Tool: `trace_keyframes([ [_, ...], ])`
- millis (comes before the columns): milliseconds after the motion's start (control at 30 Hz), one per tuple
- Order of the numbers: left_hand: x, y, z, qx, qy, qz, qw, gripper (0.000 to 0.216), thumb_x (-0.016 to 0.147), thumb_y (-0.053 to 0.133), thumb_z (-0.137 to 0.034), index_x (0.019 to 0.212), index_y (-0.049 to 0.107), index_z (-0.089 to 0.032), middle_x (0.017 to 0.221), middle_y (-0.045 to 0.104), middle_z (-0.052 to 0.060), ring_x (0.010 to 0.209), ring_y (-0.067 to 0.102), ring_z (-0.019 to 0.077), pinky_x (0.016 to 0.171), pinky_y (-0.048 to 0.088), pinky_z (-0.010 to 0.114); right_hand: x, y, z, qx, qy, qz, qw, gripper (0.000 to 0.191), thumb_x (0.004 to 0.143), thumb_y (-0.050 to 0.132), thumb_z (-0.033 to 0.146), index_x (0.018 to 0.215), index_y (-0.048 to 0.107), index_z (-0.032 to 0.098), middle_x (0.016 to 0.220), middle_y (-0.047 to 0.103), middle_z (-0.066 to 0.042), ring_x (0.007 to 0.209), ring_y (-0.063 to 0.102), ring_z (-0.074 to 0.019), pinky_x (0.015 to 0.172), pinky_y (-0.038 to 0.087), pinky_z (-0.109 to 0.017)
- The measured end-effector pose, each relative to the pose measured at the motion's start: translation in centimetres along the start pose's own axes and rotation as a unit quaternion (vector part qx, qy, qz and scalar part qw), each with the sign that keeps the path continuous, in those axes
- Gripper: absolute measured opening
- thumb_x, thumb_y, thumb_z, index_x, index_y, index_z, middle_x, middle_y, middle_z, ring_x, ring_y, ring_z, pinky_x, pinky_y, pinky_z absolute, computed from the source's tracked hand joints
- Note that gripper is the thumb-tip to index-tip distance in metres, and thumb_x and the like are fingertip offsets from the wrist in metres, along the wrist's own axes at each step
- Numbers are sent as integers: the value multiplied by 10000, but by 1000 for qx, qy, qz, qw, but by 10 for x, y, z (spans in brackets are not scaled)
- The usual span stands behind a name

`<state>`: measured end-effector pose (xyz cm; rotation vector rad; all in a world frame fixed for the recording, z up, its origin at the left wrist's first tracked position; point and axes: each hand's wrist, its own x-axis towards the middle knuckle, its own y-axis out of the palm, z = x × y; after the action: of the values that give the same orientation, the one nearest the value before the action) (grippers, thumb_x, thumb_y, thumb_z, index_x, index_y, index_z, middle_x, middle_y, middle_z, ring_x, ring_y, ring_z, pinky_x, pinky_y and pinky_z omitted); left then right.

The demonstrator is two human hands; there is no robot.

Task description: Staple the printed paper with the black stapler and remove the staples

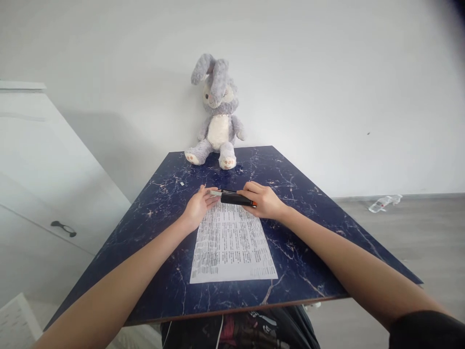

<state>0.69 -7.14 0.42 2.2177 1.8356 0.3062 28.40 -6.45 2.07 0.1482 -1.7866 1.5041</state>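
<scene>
R hand point(262, 199) was closed round one end of a black tool point(236, 198), prob. a stapler, w/ an orange bit at that end, held approx. level over the far part of a printed sheet point(234, 247). That grip prob. left the other end free to work on. L hand point(198, 207) was part open, thumb up, fingers at a pale strip point(215, 193) sticking out of the tool; couldn't tell if they had hold of it or just touched, nor if the strip was separate. Hands met mid-table, likely for a good view of small parts.

Sheet lay flat, near edge approx. parallel to the table's, far end partly hidden by hands & tool. Table point(308, 271) was dark blue w/ pale marble-type veins, far edge by a plain white wall point(327, 87). Plush rabbit point(218, 132) sat there, prob. propped on the wall. White cabinet point(39, 165) w/ dark handle point(63, 228) stood to the L; to the R, a clear plastic item point(383, 203) lay on the grey floor point(407, 237).
</scene>
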Motion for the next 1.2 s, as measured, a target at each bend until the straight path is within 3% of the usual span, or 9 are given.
trace_keyframes([
  [233, -3, 3, -6, -76, -85, 67, 991, 502, 1059, 472, -537, 1146, 750, -129, 1330, 716, 208, 1287, 671, 325, 1173, 503, 493, -2, 5, 1, -130, -57, 8, 990, 494, 1016, 438, 88, 1469, 567, 237, 953, 627, -77, 829, 547, -227, 657, 463, -376],
  [400, -2, 2, -6, -73, -88, 37, 993, 377, 1059, 519, -464, 1044, 728, -152, 1229, 754, 192, 1237, 704, 301, 1122, 547, 459, -2, 5, 2, -113, -77, 33, 990, 477, 1067, 448, 123, 1500, 544, 300, 978, 639, -63, 820, 543, -216, 676, 448, -388],
  [533, 0, 2, -4, -75, -83, 24, 993, 227, 1052, 533, -284, 1044, 715, -149, 1164, 774, 168, 1158, 741, 266, 1098, 563, 430, 0, 5, 5, -125, -79, 35, 988, 456, 1064, 424, 113, 1458, 584, 276, 967, 636, -66, 821, 532, -220, 676, 432, -386],
  [633, 0, 3, -2, -50, -41, 2, 998, 190, 1035, 538, -198, 1089, 708, -132, 1205, 765, 172, 1133, 748, 248, 1113, 548, 423, 3, 5, 7, -104, -35, -8, 994, 417, 1016, 470, 112, 1375, 641, 236, 969, 622, -83, 845, 535, -236, 709, 438, -390],
  [733, -3, 3, -3, 29, 77, -72, 994, 203, 1059, 560, -308, 1119, 669, -148, 1181, 767, 172, 1051, 772, 259, 1070, 558, 473, 6, 1, 7, -16, 72, -64, 995, 264, 978, 609, 231, 1227, 688, 191, 1000, 610, -96, 875, 564, -246, 773, 444, -405],
  [833, -10, 3, -10, 158, 211, -158, 952, 341, 1060, 547, -493, 1131, 649, -175, 1047, 788, 133, 918, 783, 262, 948, 580, 457, 9, -1, 5, 139, 172, -76, 972, 218, 941, 707, 362, 1053, 705, 175, 971, 588, -71, 825, 574, -223, 736, 440, -363],
  [967, -22, 7, -22, 324, 313, -198, 871, 371, 1061, 521, -527, 1015, 710, -210, 799, 769, 47, 794, 736, 234, 859, 530, 359, 10, 6, 2, 256, 198, -12, 946, 220, 884, 774, 389, 941, 731, 181, 913, 577, -34, 782, 577, -194, 711, 432, -323],
  [1100, -30, 11, -21, 460, 359, -135, 801, 347, 1045, 555, -489, 863, 739, -258, 682, 719, 31, 722, 653, 237, 774, 483, 356, 9, 18, 7, 267, 170, 58, 947, 204, 876, 792, 374, 912, 715, 189, 890, 579, -23, 787, 583, -191, 720, 440, -315],
  [1200, -32, 14, -17, 541, 382, -47, 748, 339, 1031, 577, -481, 842, 747, -256, 700, 718, 45, 645, 593, 219, 792, 450, 398, 9, 19, 13, 180, 137, 70, 972, 328, 911, 778, 472, 1070, 715, 192, 983, 629, -58, 895, 588, -233, 802, 441, -361],
])
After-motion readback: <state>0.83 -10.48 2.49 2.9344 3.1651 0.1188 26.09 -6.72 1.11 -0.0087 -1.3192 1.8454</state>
